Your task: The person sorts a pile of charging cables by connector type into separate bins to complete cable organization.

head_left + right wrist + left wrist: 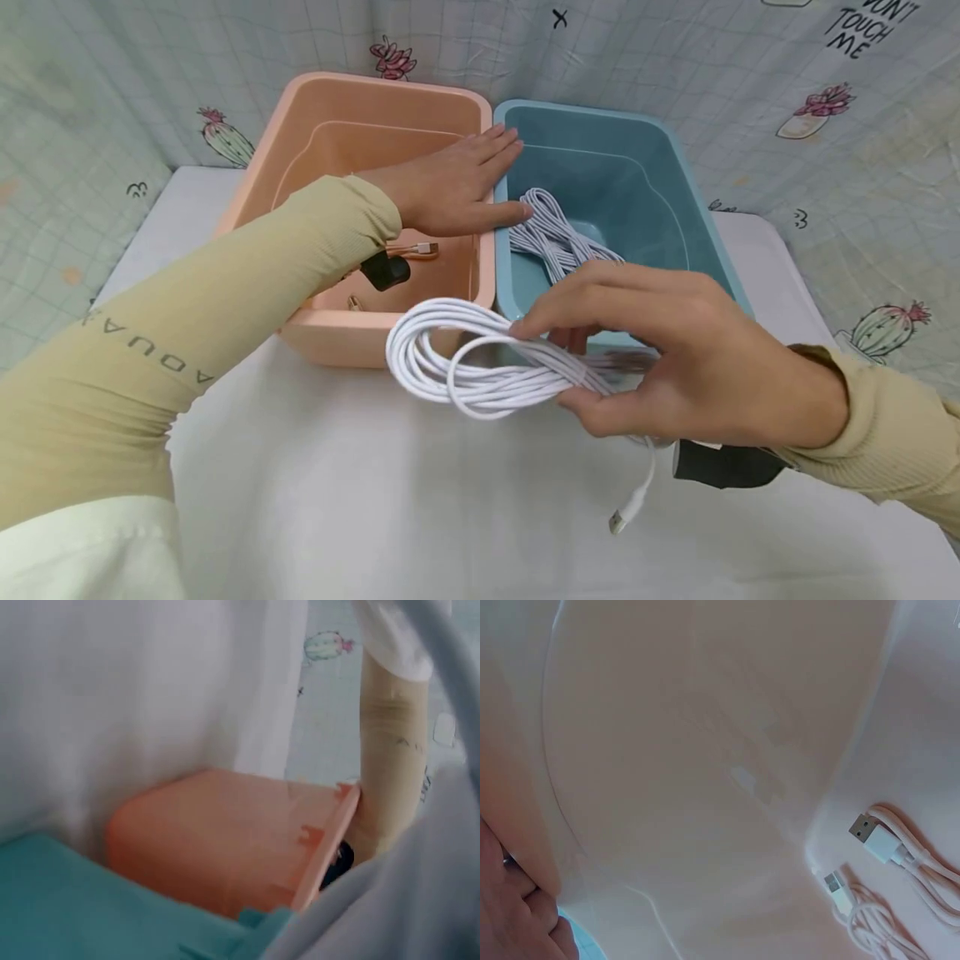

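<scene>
My right hand (675, 358) pinches a coiled white USB cable (457, 367) between thumb and fingers, over the front of the teal bin (652, 158). The cable's USB plug (630, 510) dangles below the hand. Across the adjoining rims of the two bins lies my left hand (465, 179), fingers straight, thumb over the teal bin. Inside that bin sits a bundle of white cable (555, 229). In the left wrist view, USB cables (881, 847) lie in the orange bin (352, 96); my forearm hides part of it in the head view.
Both bins stand side by side on a white-covered table (315, 517). Behind them hangs a patterned curtain (442, 42) with cactus prints. In the right wrist view, the orange bin's outer wall (217, 840) appears beyond the teal one.
</scene>
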The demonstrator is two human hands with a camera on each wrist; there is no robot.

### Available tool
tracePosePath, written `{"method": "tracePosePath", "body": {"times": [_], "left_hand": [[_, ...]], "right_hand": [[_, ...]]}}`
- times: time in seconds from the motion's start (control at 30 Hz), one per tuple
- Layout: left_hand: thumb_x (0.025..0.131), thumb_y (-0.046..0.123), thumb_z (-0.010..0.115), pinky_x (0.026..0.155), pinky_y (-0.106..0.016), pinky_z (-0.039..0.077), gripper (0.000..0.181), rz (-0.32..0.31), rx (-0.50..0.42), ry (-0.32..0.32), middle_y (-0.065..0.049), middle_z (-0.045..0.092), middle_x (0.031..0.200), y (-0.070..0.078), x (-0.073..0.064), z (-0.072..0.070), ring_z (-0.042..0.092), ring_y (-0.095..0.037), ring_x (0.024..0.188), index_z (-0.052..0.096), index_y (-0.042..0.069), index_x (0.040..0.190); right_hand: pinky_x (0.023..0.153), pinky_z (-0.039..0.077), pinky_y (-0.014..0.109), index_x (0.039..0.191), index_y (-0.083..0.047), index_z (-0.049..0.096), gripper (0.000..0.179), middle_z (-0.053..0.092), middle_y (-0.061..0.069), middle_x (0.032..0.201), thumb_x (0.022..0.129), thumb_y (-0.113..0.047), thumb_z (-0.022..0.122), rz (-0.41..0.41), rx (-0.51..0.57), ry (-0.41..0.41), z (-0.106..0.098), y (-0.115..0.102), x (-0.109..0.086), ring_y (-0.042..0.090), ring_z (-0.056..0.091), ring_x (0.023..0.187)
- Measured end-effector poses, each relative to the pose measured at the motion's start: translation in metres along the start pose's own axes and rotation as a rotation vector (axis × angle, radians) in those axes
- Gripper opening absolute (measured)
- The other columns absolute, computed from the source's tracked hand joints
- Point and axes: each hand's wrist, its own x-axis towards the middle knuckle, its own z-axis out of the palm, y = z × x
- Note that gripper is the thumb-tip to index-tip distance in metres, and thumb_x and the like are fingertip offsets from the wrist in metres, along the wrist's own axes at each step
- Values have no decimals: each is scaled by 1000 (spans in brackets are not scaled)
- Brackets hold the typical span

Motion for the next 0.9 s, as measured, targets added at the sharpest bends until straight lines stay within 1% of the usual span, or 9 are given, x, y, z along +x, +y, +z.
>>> {"method": "tracePosePath", "body": {"times": [0.1, 0.27, 0.4, 0.47, 0.57, 0.67, 0.73, 0.8, 0.9], "left_hand": [[98, 63, 28, 128, -46, 0, 88, 0, 1, -8, -10, -8, 166, -1, 0, 0, -11, -28, 155, -3, 6, 157], [99, 62, 29, 128, -46, 0, 87, 23, 0, -14, -12, -7, 166, -3, 0, -1, -11, -29, 155, -3, 5, 157], [98, 55, 42, 128, -46, -1, 90, 74, -7, -16, -15, -6, 166, -7, -2, -1, -11, -31, 155, -3, 3, 156], [97, 53, 45, 128, -46, -2, 90, 89, -33, -3, -15, -7, 166, -9, -2, 1, -11, -31, 155, -2, 3, 156], [95, 55, 47, 129, -43, -2, 89, 57, -142, 23, -8, -6, 167, -9, -2, 3, -12, -25, 155, 3, 12, 158], [91, 61, 51, 127, -38, 17, 79, 67, -296, 80, 0, 20, 165, -5, -1, 5, 16, -17, 154, 22, 27, 156], [90, 60, 52, 123, -37, 27, 70, 98, -335, 132, 3, 34, 157, -3, -1, 5, 31, -13, 145, 33, 32, 151], [92, 58, 50, 120, -37, 31, 65, 130, -305, 165, 3, 40, 152, -2, -1, 6, 38, -12, 139, 36, 31, 149], [94, 58, 43, 126, -44, 18, 75, 95, -172, 152, -5, 20, 163, -2, -2, 6, 22, -22, 151, 19, 23, 156]], "right_hand": [[70, 48, 12, 120, -15, 67, 52, 66, -4, 106, 71, -5, 83, 32, -1, 13, -10, 2, 5, 3, 55, 88], [77, 53, 11, 118, -7, 67, 54, 66, 1, 104, 67, 6, 81, 77, 42, 42, -25, 8, 12, 8, 58, 90], [83, 55, 14, 119, 0, 66, 55, 65, 11, 107, 67, 10, 79, 78, 111, 70, -32, 18, 14, 13, 59, 92], [85, 55, 15, 120, 2, 65, 56, 64, 16, 110, 67, 13, 78, 87, 137, 79, -36, 22, 14, 16, 60, 94], [89, 55, 18, 122, 3, 63, 59, 62, 20, 116, 66, 16, 77, 118, 114, 87, -42, 27, 15, 17, 61, 97], [91, 55, 18, 122, 5, 63, 63, 62, 23, 118, 63, 21, 77, 158, 79, 112, -46, 31, 17, 17, 62, 99], [91, 54, 17, 121, 5, 63, 65, 63, 23, 118, 61, 23, 77, 190, 29, 130, -49, 32, 19, 16, 63, 99], [90, 54, 15, 120, 5, 64, 65, 64, 22, 118, 59, 24, 77, 222, -24, 151, -50, 33, 20, 13, 64, 98], [90, 54, 12, 122, 1, 64, 66, 65, 17, 119, 61, 21, 78, 268, -121, 162, -53, 35, 22, 8, 66, 97]]}}
